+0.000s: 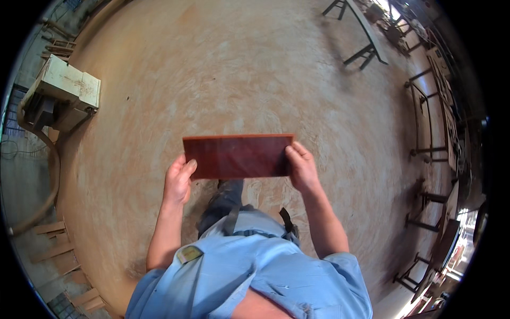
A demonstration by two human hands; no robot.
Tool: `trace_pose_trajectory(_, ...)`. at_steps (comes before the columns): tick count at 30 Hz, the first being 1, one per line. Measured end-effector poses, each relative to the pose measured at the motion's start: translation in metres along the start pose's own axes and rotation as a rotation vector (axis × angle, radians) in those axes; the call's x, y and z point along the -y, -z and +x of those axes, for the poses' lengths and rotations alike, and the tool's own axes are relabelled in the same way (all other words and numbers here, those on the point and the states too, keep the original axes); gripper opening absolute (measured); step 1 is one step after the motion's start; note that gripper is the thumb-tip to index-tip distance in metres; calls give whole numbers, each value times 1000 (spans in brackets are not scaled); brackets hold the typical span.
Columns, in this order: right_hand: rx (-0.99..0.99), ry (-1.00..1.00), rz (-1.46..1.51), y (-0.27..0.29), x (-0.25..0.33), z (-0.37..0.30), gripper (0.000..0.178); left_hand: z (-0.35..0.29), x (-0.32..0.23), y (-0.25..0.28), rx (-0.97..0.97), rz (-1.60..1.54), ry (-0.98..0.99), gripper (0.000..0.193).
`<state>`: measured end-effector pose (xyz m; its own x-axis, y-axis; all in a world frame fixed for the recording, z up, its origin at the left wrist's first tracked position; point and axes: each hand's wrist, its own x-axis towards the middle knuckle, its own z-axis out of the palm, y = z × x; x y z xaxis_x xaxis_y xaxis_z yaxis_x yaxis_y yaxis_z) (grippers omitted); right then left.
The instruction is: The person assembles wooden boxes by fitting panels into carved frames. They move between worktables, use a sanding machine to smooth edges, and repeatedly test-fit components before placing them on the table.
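Between my two hands is a flat rectangular board [239, 157], dark reddish-brown and glossy, with a lighter orange-brown edge along its far side. My left hand [179, 178] grips its left end, thumb on the top face and the fingers mostly hidden beneath. At the right end my right hand [302, 166] pinches the board near the far corner, its thumb also on top. The board is held out in front of my body, above the floor, with its long side running left to right.
A dusty brown floor [212, 90] spreads around me. To the left stands a pale box-shaped machine [74, 85] with a thick hose [53, 181]. A narrow bench [364, 26] is at the far right; metal-framed racks [425, 117] line the right side. Wood pieces [58, 247] lie lower left.
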<state>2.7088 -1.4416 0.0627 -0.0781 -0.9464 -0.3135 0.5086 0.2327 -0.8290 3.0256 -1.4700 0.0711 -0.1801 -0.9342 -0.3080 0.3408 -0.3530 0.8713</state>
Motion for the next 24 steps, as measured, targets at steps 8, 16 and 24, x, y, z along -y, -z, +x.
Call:
trace_pose_trajectory(8, -248, 38, -104, 60, 103, 179, 31, 232, -56, -124, 133, 169, -28, 20)
trace_pose_trajectory(16, -359, 91, 41, 122, 173, 418, 37, 485, -120, -238, 287, 453, -24, 22)
trace_pose_trajectory(24, -174, 34, -41, 96, 288, 712, 37, 711, -218, -293, 122, 512, -185, 24)
